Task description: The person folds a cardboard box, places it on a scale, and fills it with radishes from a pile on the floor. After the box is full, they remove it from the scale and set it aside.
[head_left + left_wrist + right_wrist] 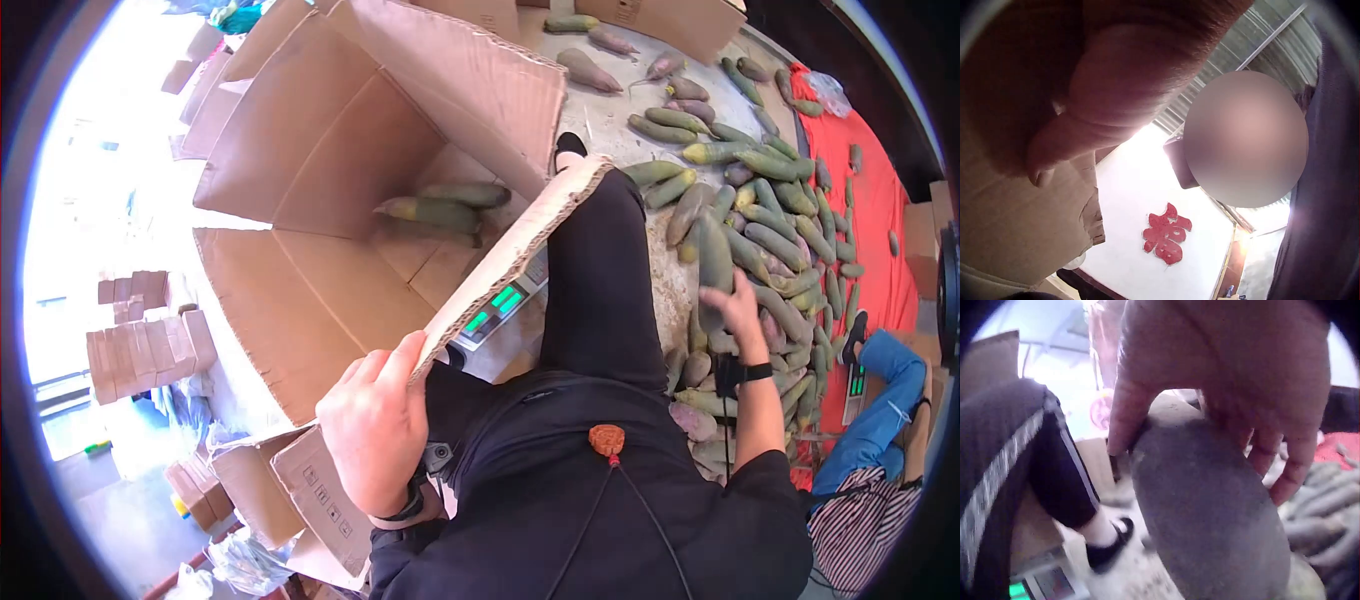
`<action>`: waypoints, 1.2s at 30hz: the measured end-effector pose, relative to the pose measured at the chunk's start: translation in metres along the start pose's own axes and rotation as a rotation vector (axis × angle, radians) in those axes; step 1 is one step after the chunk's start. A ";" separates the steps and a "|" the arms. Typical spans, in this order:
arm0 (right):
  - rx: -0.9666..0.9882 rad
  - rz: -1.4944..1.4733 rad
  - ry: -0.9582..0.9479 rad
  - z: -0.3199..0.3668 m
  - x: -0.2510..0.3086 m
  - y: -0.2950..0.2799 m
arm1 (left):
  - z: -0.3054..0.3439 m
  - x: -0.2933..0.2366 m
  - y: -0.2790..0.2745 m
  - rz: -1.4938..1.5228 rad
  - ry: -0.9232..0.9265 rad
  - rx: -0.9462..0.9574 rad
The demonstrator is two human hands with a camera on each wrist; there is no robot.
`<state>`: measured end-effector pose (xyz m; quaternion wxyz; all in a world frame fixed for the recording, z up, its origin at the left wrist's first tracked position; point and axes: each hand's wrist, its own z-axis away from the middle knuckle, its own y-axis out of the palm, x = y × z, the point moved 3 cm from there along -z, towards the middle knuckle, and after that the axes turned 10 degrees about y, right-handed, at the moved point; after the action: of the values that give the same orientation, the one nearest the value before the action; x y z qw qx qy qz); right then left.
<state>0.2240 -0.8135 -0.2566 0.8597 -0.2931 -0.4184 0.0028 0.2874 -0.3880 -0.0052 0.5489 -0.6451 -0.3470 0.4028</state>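
Observation:
My left hand [375, 425] grips the edge of a raised flap [525, 255] of a large open cardboard box [310, 150]. In the left wrist view, the fingers [1122, 81] lie against brown cardboard [1029, 225]. Inside the box, green radishes [430, 213] rest on the bottom, partly in shadow. On the other side, my right hand [742, 318] holds a thick green radish [715, 258] over the pile of radishes [775, 240]. The right wrist view has thumb and fingers around one end of this radish [1210, 506].
A scale [505, 300] with a green lit display sits by the box, partly hidden by the flap. My leg [600, 290] is between box and pile. Red sheeting [880, 240] lies beyond the radishes. Another person's blue-clad leg [890, 385] is at right. More cartons [150, 350] stand left.

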 end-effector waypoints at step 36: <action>-0.154 0.368 -0.299 -0.053 0.044 -0.051 | 0.006 0.012 0.011 0.114 0.000 -0.036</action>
<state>0.2779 -0.8714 -0.2244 0.7484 -0.4253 -0.4795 0.1708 0.2872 -0.3761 -0.0181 0.5132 -0.6735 -0.3168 0.4273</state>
